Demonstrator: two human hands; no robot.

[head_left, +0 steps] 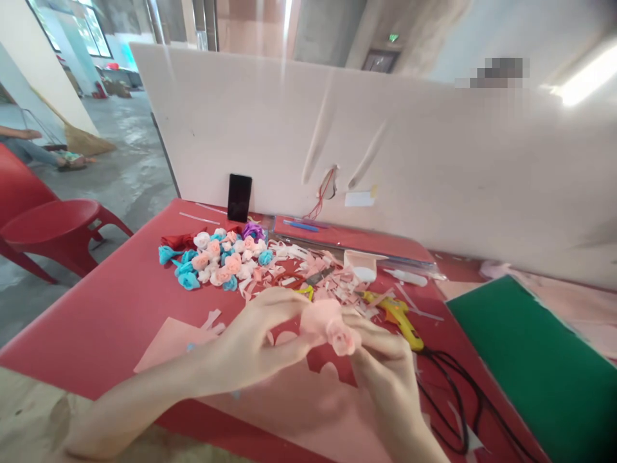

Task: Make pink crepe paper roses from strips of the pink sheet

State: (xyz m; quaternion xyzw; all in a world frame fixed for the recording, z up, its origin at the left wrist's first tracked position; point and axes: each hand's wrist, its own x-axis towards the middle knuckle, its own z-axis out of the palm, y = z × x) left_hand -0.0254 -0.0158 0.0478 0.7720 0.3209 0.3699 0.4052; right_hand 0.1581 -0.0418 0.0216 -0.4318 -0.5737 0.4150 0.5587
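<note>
Between my hands, above the table's front half, is a small pink paper rose [343,338] with a curled centre. My right hand [388,360] pinches it from the right. My left hand [270,337] closes its thumb and fingers on a rounded pink paper petal [319,315], which touches the rose's left side. Under my hands lies a large pink paper sheet [308,411] with scalloped cut edges. Just beyond my right hand rests a yellow glue gun [398,318], its black cord [463,411] looping toward the front right.
Finished paper flowers [222,260] in pink, white, blue and purple are heaped at the left back, beside paper scraps [299,263]. A black phone [240,197] leans on the white panel [250,122]. To the right lies a green board [535,360]; a red chair [53,222] stands left.
</note>
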